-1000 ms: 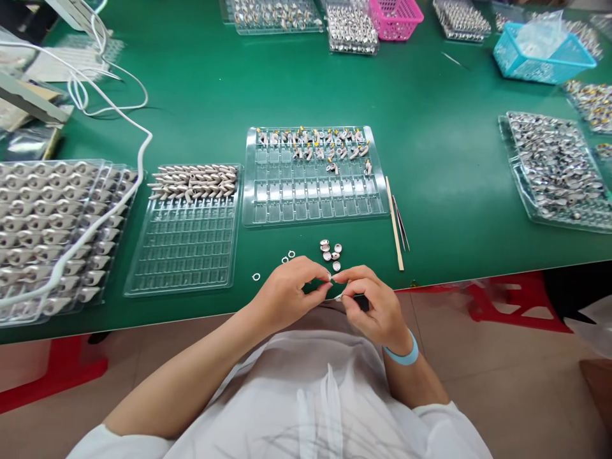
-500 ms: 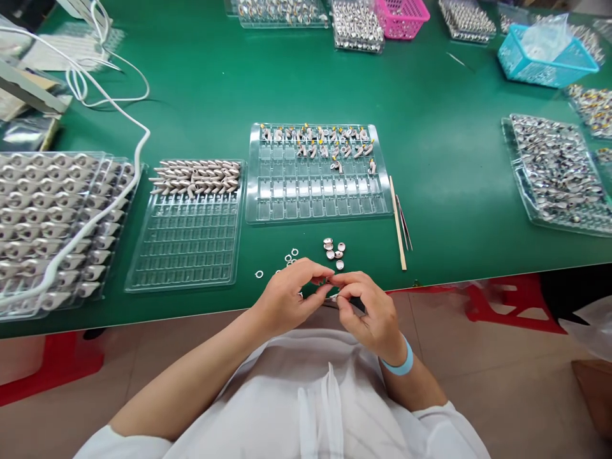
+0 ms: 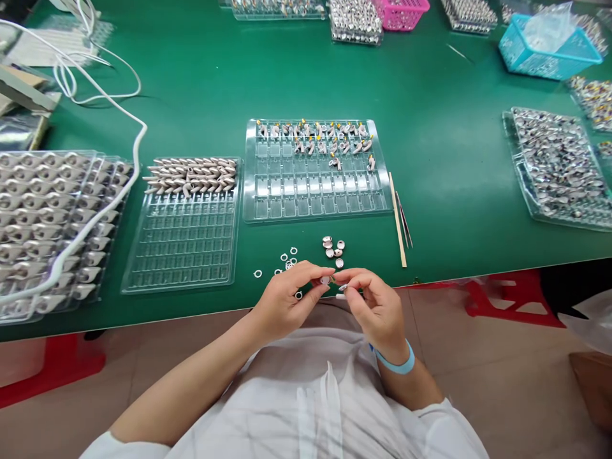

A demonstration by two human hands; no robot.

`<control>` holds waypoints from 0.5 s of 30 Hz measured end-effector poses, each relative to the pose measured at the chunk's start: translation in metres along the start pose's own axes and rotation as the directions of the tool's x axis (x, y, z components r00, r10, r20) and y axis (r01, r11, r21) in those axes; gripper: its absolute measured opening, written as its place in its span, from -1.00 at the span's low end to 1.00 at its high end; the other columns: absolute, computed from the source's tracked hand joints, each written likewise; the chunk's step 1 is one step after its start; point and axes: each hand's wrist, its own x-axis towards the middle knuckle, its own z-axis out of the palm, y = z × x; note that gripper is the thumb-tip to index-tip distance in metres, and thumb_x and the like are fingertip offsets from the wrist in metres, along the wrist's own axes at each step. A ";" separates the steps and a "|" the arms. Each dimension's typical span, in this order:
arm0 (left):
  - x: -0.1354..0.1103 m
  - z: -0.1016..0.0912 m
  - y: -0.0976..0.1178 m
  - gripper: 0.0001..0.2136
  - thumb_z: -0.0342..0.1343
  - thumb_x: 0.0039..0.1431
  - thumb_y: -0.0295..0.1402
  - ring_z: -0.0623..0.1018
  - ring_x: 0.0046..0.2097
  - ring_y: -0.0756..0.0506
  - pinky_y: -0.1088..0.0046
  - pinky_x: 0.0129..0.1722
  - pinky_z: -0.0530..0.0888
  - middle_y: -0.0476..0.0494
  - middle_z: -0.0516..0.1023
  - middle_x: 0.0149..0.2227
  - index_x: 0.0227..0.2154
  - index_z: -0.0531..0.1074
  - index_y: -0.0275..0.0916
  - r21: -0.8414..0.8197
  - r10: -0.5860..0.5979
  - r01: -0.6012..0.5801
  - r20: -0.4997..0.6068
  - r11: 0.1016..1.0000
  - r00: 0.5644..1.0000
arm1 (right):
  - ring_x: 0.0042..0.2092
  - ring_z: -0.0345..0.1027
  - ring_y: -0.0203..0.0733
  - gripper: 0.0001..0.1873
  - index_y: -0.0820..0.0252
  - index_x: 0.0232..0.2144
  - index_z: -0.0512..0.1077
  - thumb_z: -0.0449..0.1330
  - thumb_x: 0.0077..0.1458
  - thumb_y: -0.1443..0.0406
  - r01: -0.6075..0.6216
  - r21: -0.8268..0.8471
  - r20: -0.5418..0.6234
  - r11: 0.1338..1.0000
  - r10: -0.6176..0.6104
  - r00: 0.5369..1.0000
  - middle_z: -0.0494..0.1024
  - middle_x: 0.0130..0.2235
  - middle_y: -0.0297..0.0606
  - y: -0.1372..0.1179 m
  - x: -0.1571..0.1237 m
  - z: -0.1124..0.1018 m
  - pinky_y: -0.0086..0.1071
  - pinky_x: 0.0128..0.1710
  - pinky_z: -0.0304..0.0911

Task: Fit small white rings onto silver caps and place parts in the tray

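Note:
My left hand [image 3: 284,299] pinches a small round whitish part [image 3: 326,280] between thumb and forefinger, at the table's front edge. Close beside it, my right hand [image 3: 378,312] has thumb and fingers closed on a small silvery piece [image 3: 343,287]; its exact kind is too small to make out. A thin yellowish bit shows between the two hands. Just beyond my fingers lie several round metal caps [image 3: 339,262]. Thin white rings [image 3: 284,257] are scattered to the left of the caps, some partly hidden by my left hand.
A clear tray [image 3: 275,167] with small metal parts stands ahead; a wooden stick [image 3: 398,223] and tweezers [image 3: 405,220] lie right of it. Another part-filled tray [image 3: 184,255] and stacked trays [image 3: 52,217] with a white cable [image 3: 102,223] across them are left. A blue basket [image 3: 545,60] stands far right.
My hands have turned slightly and my fingertips have parted a little, so the round part in my left hand and the silvery piece in my right now show. The view has shifted slightly.

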 end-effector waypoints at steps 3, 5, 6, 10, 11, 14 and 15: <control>0.000 0.002 0.002 -0.76 0.05 0.19 -0.52 0.49 -0.25 -0.02 0.47 -0.24 0.44 -0.14 0.51 -0.30 -0.08 0.43 -0.27 -0.034 -0.055 0.056 0.013 0.998 0.998 | -0.14 0.35 -0.20 -0.91 0.15 -0.39 0.33 0.05 0.16 0.37 -0.023 -0.018 -0.053 1.000 0.022 0.998 0.45 -0.22 -0.25 -0.001 0.003 -0.003 -0.28 -0.13 0.26; 0.000 0.004 0.003 -0.76 0.05 0.19 -0.51 0.49 -0.26 -0.01 0.48 -0.24 0.43 -0.13 0.51 -0.30 -0.08 0.43 -0.27 -0.035 -0.067 0.067 0.014 0.997 0.998 | -0.17 0.32 -0.21 -0.91 0.15 -0.40 0.32 0.06 0.15 0.37 -0.017 -0.051 -0.022 0.999 0.016 1.000 0.40 -0.27 -0.27 -0.002 0.005 -0.005 -0.30 -0.15 0.24; 0.000 0.004 0.004 -0.76 0.06 0.18 -0.51 0.49 -0.26 -0.01 0.49 -0.24 0.43 -0.13 0.51 -0.30 -0.08 0.43 -0.27 -0.029 -0.070 0.070 0.014 0.997 0.997 | -0.19 0.30 -0.22 -0.91 0.16 -0.40 0.32 0.06 0.15 0.37 -0.011 -0.073 0.001 0.997 0.012 1.000 0.38 -0.29 -0.28 -0.003 0.007 -0.006 -0.31 -0.17 0.23; -0.001 0.007 0.005 -0.76 0.07 0.17 -0.51 0.49 -0.27 0.01 0.52 -0.26 0.43 -0.11 0.51 -0.31 -0.10 0.44 -0.27 0.004 -0.071 0.071 0.012 0.997 0.997 | -0.29 0.23 -0.27 -0.89 0.16 -0.45 0.28 0.08 0.13 0.39 0.021 -0.149 0.088 0.989 -0.008 0.996 0.33 -0.37 -0.33 -0.006 0.011 -0.006 -0.37 -0.27 0.19; -0.001 0.007 0.005 -0.76 0.07 0.17 -0.51 0.50 -0.27 0.01 0.53 -0.27 0.43 -0.11 0.51 -0.31 -0.10 0.44 -0.27 0.010 -0.069 0.069 0.017 0.998 0.997 | -0.30 0.22 -0.28 -0.88 0.16 -0.46 0.27 0.08 0.12 0.40 0.027 -0.162 0.109 0.986 -0.010 0.994 0.32 -0.38 -0.34 -0.007 0.012 -0.006 -0.38 -0.29 0.18; 0.001 0.007 0.005 -0.78 0.07 0.17 -0.50 0.51 -0.27 0.01 0.53 -0.27 0.44 -0.10 0.53 -0.30 -0.11 0.44 -0.27 0.024 -0.076 0.076 0.025 0.997 0.997 | -0.33 0.21 -0.31 -0.87 0.16 -0.47 0.26 0.08 0.11 0.42 0.032 -0.198 0.146 0.980 -0.003 0.989 0.33 -0.39 -0.36 -0.009 0.015 -0.006 -0.40 -0.31 0.17; 0.001 0.007 0.004 -0.78 0.08 0.17 -0.49 0.52 -0.27 0.01 0.53 -0.26 0.45 -0.10 0.53 -0.30 -0.12 0.44 -0.27 0.032 -0.088 0.087 0.020 0.996 0.996 | -0.33 0.21 -0.31 -0.86 0.16 -0.47 0.26 0.08 0.10 0.43 0.029 -0.212 0.152 0.977 0.003 0.988 0.33 -0.39 -0.36 -0.009 0.016 -0.006 -0.40 -0.31 0.16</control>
